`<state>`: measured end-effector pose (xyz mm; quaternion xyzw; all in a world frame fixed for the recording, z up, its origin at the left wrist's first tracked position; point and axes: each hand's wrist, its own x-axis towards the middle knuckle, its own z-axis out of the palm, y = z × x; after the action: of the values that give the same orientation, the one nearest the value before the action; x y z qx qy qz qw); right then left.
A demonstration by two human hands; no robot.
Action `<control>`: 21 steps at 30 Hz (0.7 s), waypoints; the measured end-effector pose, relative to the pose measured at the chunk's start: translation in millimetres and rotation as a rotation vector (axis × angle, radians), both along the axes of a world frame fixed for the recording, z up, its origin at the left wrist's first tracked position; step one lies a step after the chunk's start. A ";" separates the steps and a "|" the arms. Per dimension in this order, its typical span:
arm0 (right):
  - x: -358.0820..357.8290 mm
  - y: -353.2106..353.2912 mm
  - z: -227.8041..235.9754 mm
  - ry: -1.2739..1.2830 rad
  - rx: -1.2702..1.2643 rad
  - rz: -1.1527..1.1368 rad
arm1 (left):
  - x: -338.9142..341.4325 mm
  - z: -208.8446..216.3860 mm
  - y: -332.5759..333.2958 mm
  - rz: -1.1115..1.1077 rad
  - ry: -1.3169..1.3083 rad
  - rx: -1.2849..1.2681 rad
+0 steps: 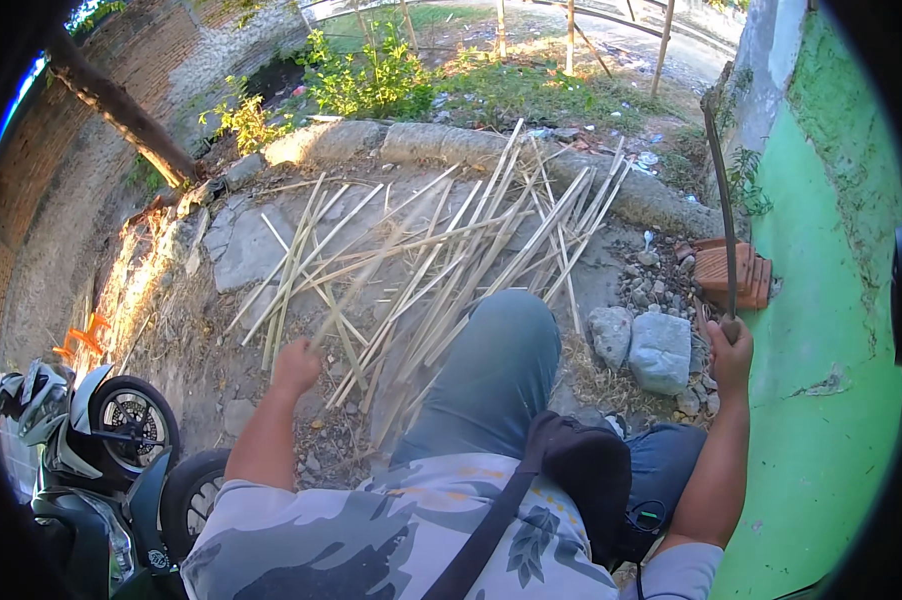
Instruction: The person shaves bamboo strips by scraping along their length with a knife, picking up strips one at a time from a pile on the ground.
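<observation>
My right hand (731, 357) is wrapped round the handle of a machete at the right. Its long dark blade (723, 190) points up and curves near the tip, standing close to the green wall. On the left, my left hand (298, 367) is closed on a thin bamboo strip (349, 292), smeared by motion, that slants up and to the right. Beyond my knee, many loose bamboo strips (426, 262) lie crisscrossed on the ground, some of them leaning over the stone edging.
Two motorcycles' wheels (134, 428) stand at the lower left. Rough stone blocks (659, 353) and stacked orange roof tiles (728, 273) lie by the green wall (821, 330). A low stone edging (441, 145) runs behind the strips, and a tree trunk (121, 110) leans at the upper left.
</observation>
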<state>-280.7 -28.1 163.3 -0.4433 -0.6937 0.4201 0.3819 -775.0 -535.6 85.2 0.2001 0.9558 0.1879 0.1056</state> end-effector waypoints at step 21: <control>-349.5 12.9 -166.4 -0.097 -0.093 -0.082 | -323.0 -372.7 -25.1 0.084 -0.819 -0.252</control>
<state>-630.2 -15.2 -3.1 -0.5086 -0.6723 0.4137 0.3437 -1098.0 -560.6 -287.5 0.0551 0.8577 0.1376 0.4923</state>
